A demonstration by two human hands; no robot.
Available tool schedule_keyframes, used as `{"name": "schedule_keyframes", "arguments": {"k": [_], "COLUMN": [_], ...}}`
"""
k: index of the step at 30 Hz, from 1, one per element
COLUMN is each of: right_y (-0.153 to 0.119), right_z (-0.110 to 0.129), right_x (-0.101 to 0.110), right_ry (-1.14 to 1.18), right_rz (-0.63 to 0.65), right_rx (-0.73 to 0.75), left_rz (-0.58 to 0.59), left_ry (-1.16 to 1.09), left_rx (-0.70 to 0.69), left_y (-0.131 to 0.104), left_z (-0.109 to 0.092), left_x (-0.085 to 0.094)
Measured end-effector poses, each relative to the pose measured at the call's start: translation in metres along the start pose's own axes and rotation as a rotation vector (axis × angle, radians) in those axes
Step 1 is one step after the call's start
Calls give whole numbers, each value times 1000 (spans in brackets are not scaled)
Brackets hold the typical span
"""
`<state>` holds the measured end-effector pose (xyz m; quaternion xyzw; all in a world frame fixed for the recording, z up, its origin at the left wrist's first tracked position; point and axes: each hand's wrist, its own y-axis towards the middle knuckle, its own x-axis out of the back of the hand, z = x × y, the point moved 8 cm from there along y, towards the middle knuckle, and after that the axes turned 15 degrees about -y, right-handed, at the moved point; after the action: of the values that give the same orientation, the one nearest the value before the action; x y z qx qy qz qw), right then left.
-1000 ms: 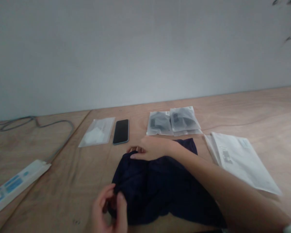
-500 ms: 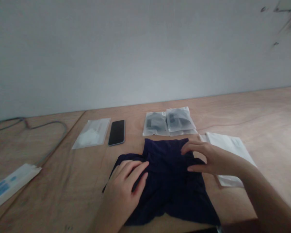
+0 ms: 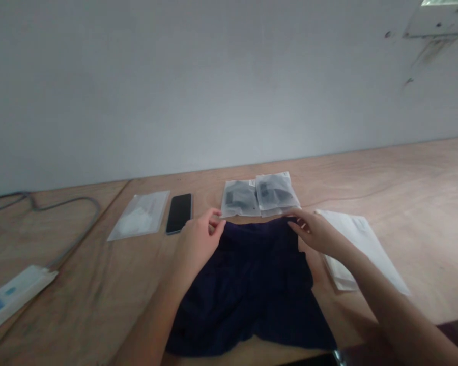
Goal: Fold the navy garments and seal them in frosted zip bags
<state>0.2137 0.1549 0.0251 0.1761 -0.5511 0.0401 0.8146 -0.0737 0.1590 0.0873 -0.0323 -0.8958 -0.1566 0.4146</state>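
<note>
A pair of dark navy shorts [image 3: 252, 284] lies spread on the wooden table before me, waistband at the far side and leg openings toward me. My left hand [image 3: 203, 235] pinches the far left corner of the waistband between thumb and fingers. At the far right corner, my right hand [image 3: 315, 233] is closed on the waistband, thumb below and fingers above. The fabric between the two hands looks fairly straight. The left side of the shorts is partly covered by my left forearm.
Two frosted packets [image 3: 240, 198] with dark contents lie beyond the waistband. A phone [image 3: 179, 212] and a translucent bag [image 3: 139, 216] are at the left. White packaging [image 3: 361, 244] lies under my right forearm. A power strip [image 3: 17, 292] with a grey cable [image 3: 80, 244] sits far left.
My left hand moved from the left side of the shorts up to the waistband corner. My right hand shifted up to the other corner. The crumpled sides now lie flatter.
</note>
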Motion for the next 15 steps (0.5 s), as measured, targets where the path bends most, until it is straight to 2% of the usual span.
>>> {"name": "schedule_keyframes", "arguments": {"k": [2,4,6,8,10,12,15], "right_y": [9,6,-7,-25,-42,-55,-67], "right_z": [-8,-9,-1,13,25,32,35], "right_x": [-4,-2,1,-1,-6,-6,3], "right_ry": [-63,-119,-157,-171,-158,-117,-14], "right_rz": [-23,-68,-83,-33,38,72,70], "right_rx": [-36,-63,-46,29,111,149,175], "left_rz": [-30,-47,-37,34,60,4,-94], "left_ry": [32,52,55,51,30,27,41], "left_rx": [25,28,18,-16,-137,-242,-339], "left_y": [8,0,-23,-54,-83,-106,-127], "left_z": [3,6,10,17,21,24,20], "left_x": [4,10,15,13,12,16,26]}}
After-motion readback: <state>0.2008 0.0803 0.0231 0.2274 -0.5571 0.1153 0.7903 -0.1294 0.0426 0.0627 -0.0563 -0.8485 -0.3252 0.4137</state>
